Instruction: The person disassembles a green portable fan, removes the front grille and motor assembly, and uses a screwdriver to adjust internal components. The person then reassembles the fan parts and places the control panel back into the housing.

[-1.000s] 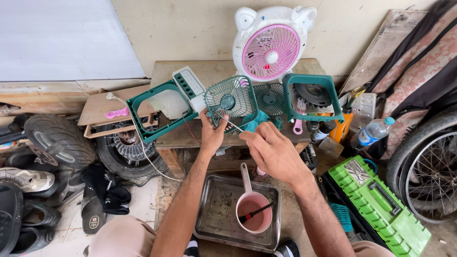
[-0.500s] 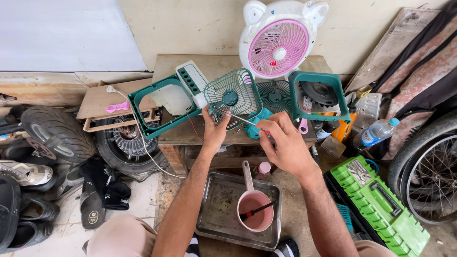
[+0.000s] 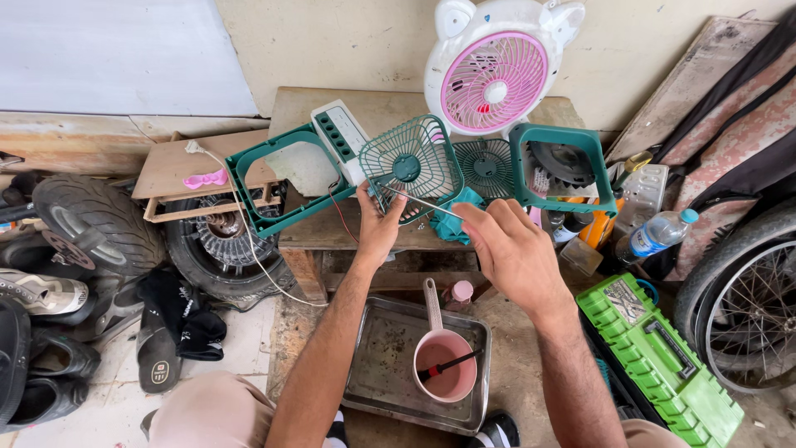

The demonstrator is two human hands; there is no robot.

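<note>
A square green plastic fan grille [image 3: 410, 167] is held upright above the front edge of the wooden worktop [image 3: 332, 228], gripped at its lower left corner by the left hand [image 3: 377, 224], whose fingers are closed on the rim. A thin metal rod-like tool [image 3: 424, 203] is pinched in the closed fingers of the right hand [image 3: 510, 249], its tip laid against the lower part of the grille; what kind of tool it is cannot be told.

Just behind the grille a second round green grille [image 3: 487, 164] and a green square fan housing [image 3: 562, 166] are seen, with a teal cloth [image 3: 454, 224] beneath. To the left, an open green fan frame [image 3: 278, 178] with a white control panel [image 3: 340, 137] lies tilted, red wires trailing from it. A white and pink fan [image 3: 496, 70] stands at the wall.

Below, on the floor, a metal tray [image 3: 381, 365] holds a pink plastic scoop [image 3: 446, 365] with a small brush in it. A green toolbox [image 3: 659, 357] lies to the right.

The thin tool could be judged likely to slip through the ribs, since the grille is steadied at one corner only; a rib could be snapped, or the grille dropped into the tray.
</note>
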